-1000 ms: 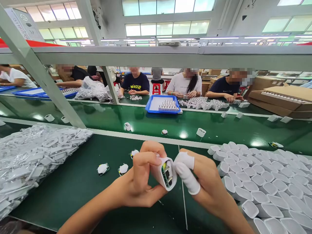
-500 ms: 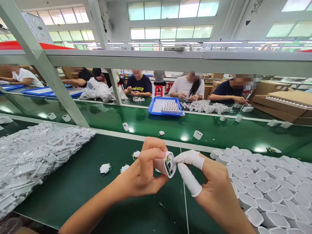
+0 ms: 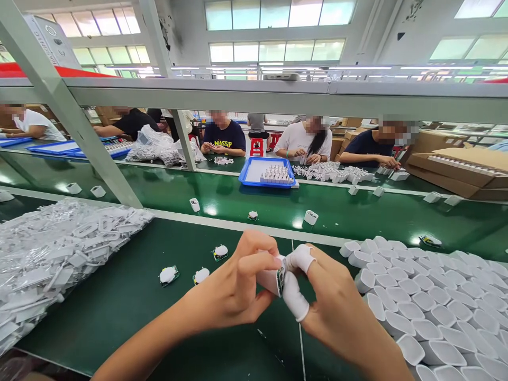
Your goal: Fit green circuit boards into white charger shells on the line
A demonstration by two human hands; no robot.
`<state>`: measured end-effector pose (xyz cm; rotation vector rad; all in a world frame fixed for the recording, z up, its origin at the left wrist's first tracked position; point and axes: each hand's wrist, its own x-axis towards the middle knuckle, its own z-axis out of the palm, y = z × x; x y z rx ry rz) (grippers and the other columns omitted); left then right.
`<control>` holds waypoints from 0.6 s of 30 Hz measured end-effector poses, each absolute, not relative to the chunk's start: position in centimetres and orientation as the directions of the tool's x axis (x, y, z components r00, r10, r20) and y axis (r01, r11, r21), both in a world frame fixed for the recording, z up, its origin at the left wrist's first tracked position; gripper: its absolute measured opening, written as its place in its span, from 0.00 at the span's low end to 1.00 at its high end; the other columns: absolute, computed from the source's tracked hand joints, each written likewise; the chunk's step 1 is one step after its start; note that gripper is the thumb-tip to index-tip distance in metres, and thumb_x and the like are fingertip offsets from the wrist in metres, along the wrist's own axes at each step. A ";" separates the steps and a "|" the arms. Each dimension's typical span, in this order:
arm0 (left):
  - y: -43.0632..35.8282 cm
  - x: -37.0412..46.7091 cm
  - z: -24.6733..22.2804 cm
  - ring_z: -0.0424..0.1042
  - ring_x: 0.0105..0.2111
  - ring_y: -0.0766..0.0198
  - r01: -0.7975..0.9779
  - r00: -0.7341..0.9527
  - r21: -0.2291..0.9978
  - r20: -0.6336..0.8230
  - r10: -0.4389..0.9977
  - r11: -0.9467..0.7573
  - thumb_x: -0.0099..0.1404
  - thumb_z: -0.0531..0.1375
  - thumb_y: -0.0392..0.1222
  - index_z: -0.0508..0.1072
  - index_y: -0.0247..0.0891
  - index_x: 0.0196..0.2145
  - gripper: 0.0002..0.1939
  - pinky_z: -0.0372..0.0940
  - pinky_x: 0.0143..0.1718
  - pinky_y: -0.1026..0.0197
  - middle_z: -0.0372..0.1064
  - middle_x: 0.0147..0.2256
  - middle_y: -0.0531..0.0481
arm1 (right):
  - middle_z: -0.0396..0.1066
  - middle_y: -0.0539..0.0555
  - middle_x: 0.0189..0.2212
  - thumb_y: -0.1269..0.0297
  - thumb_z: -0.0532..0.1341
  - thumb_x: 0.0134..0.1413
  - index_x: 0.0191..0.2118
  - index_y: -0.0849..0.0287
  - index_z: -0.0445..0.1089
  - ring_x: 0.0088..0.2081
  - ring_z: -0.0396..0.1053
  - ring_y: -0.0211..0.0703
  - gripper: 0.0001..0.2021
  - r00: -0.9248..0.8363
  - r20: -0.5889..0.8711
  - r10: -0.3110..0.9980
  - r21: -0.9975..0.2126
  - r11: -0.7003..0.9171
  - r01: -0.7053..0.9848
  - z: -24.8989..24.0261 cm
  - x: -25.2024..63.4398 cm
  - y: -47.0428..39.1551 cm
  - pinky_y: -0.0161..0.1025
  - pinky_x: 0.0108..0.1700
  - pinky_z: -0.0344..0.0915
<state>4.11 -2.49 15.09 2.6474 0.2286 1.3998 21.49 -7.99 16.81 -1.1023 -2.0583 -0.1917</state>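
Observation:
My left hand (image 3: 250, 275) is closed around a white plastic charger housing (image 3: 268, 279), held tilted above the green bench. A green circuit board (image 3: 280, 278) shows at the housing's open end, which faces right. My right hand (image 3: 317, 286) has white finger cots on thumb and index finger. Its two covered fingertips press at the open end, one high and one low, and partly hide the board. To the left of my hands lie loose circuit boards with white tops: one circuit board (image 3: 169, 275), another circuit board (image 3: 219, 252), and a third circuit board (image 3: 201, 275) by my wrist.
Many empty white housings (image 3: 432, 301) stand packed together at right. A clear bag of white plastic parts (image 3: 71, 254) lies at left. Beyond runs a green conveyor belt (image 3: 238, 206) carrying scattered pieces. Co-workers sit across it, near a blue tray (image 3: 248, 182). A slanted post (image 3: 79, 116) rises at left.
My right thumb and index finger have come in against the housing's open end. The housing has turned, so less of its inside shows. Pieces on the belt have shifted left.

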 end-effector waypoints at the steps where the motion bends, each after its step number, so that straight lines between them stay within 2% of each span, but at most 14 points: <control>1: -2.5 4.1 15.0 0.62 0.41 0.61 0.046 0.561 0.222 0.801 0.210 -0.974 0.53 0.53 0.19 0.48 0.42 0.55 0.35 0.69 0.38 0.58 0.55 0.42 0.46 | 0.65 0.50 0.24 0.77 0.52 0.57 0.29 0.58 0.62 0.24 0.61 0.36 0.09 -0.346 0.691 0.635 -0.198 0.627 0.753 16.8 21.5 -7.8 0.33 0.25 0.59; 5: -2.6 4.0 14.8 0.63 0.43 0.59 -0.043 0.593 0.326 0.769 0.238 -0.944 0.53 0.56 0.21 0.48 0.41 0.56 0.36 0.69 0.37 0.58 0.56 0.43 0.44 | 0.61 0.48 0.21 0.76 0.51 0.56 0.26 0.57 0.60 0.22 0.56 0.35 0.11 -0.396 0.703 0.590 -0.180 0.687 0.704 16.7 21.8 -7.3 0.33 0.22 0.54; 7: -2.6 4.0 14.8 0.62 0.43 0.58 -0.073 0.598 0.357 0.763 0.245 -0.931 0.53 0.56 0.21 0.48 0.41 0.56 0.37 0.69 0.38 0.56 0.56 0.43 0.44 | 0.58 0.46 0.19 0.75 0.51 0.56 0.24 0.55 0.57 0.20 0.54 0.34 0.11 -0.380 0.708 0.595 -0.232 0.704 0.671 16.8 22.1 -7.3 0.33 0.21 0.50; 9: -2.6 4.0 15.0 0.62 0.44 0.58 -0.097 0.587 0.381 0.768 0.256 -0.920 0.53 0.57 0.21 0.48 0.42 0.56 0.37 0.69 0.39 0.55 0.56 0.43 0.44 | 0.57 0.45 0.18 0.74 0.52 0.57 0.23 0.55 0.56 0.19 0.53 0.33 0.13 -0.355 0.684 0.637 -0.344 0.711 0.614 17.2 22.3 -7.4 0.32 0.21 0.50; 13: -2.5 4.0 14.9 0.62 0.45 0.57 -0.099 0.563 0.381 0.783 0.264 -0.919 0.54 0.58 0.23 0.48 0.42 0.56 0.37 0.69 0.39 0.55 0.55 0.43 0.44 | 0.67 0.45 0.21 0.68 0.57 0.59 0.25 0.57 0.64 0.23 0.63 0.33 0.11 -0.358 0.529 0.769 -0.594 0.638 0.490 17.9 22.4 -7.3 0.30 0.25 0.60; 15: -2.5 4.1 14.6 0.63 0.45 0.56 -0.099 0.558 0.359 0.793 0.247 -0.928 0.55 0.59 0.25 0.48 0.41 0.56 0.35 0.70 0.40 0.54 0.56 0.43 0.43 | 0.70 0.45 0.23 0.64 0.61 0.59 0.27 0.56 0.67 0.25 0.67 0.35 0.09 -0.358 0.474 0.804 -0.657 0.594 0.464 17.8 22.4 -7.3 0.30 0.28 0.64; 18: -2.3 4.3 14.2 0.66 0.46 0.54 -0.092 0.529 0.282 0.827 0.193 -0.955 0.58 0.62 0.30 0.48 0.39 0.56 0.34 0.72 0.38 0.55 0.59 0.43 0.41 | 0.70 0.46 0.21 0.55 0.61 0.58 0.26 0.54 0.68 0.23 0.69 0.38 0.13 -0.311 0.444 0.840 -0.725 0.541 0.426 16.6 22.9 -7.5 0.32 0.27 0.67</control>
